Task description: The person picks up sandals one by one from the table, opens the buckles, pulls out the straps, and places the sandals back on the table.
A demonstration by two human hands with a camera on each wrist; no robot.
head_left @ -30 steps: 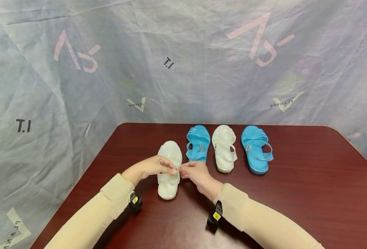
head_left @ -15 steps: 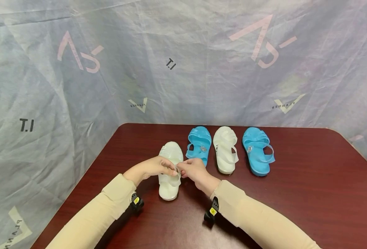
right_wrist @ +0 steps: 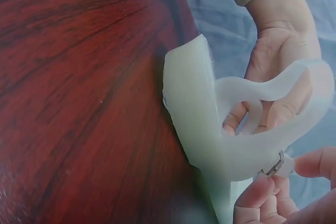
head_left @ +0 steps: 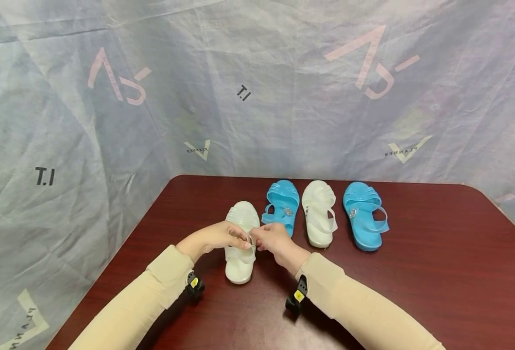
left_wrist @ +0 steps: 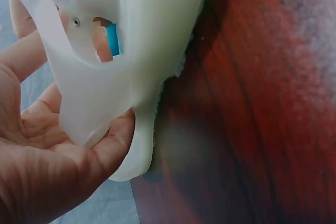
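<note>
A white sandal (head_left: 240, 271) lies on the table, toe pointing away, with both hands over its right side. In the right wrist view, thumb and fingers of my right hand (head_left: 276, 240) pinch a strap end at a small metal buckle (right_wrist: 275, 165). My left hand (head_left: 220, 236) holds the sandal's strap from the other side. Its thumb presses on the sandal's side in the left wrist view, while the fingers reach behind the strap (left_wrist: 89, 98). A small metal stud (left_wrist: 76, 22) shows on the strap there.
Behind and right of the hands stand a blue sandal (head_left: 283, 194), a second white sandal (head_left: 316, 226) and another blue sandal (head_left: 364, 233), all in a row. The dark red table (head_left: 437, 253) ends at a printed grey cloth (head_left: 283, 121).
My right hand's fingers have shifted slightly at the strap, still at the buckle. The whole head view has drifted a little down and right.
</note>
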